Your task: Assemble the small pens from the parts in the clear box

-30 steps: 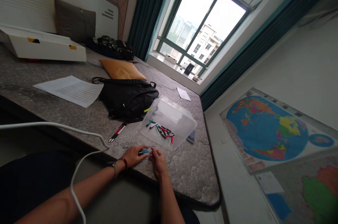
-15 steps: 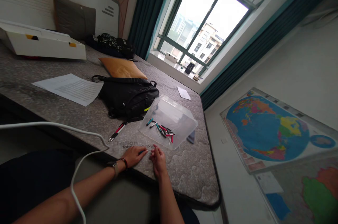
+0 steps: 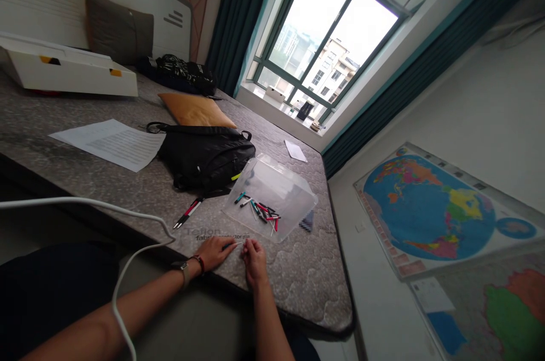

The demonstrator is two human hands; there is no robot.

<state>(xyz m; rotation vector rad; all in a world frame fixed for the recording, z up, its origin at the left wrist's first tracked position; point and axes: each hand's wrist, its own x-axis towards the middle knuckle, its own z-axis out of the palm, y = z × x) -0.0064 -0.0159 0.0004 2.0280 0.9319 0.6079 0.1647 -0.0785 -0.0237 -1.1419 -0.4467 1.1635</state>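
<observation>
– What is the tub [image 3: 289,179] just beyond the right hand [image 3: 255,263] made of?
– Clear plastic, smooth, with a glossy sheen. The pens [image 3: 261,214] inside look plastic too.
– And the piece [image 3: 240,243] between it and the left hand [image 3: 214,252]?
– Too small to tell its material.
– The mattress [image 3: 306,281] below them?
– Matt cloth, quilted and bumpy to the right of the hands.
– The bag [image 3: 208,156] beyond the left hand?
– Cloth, creased, with a faint sheen.
– The envelope [image 3: 198,111] farther beyond?
– Paper, by its look, smooth with a slight gloss.
– The sheet [image 3: 113,144] out left of the hands?
– Matt paper, smooth.
– And the cable [image 3: 85,201] left of them?
– Smooth plastic, softly shining.
</observation>
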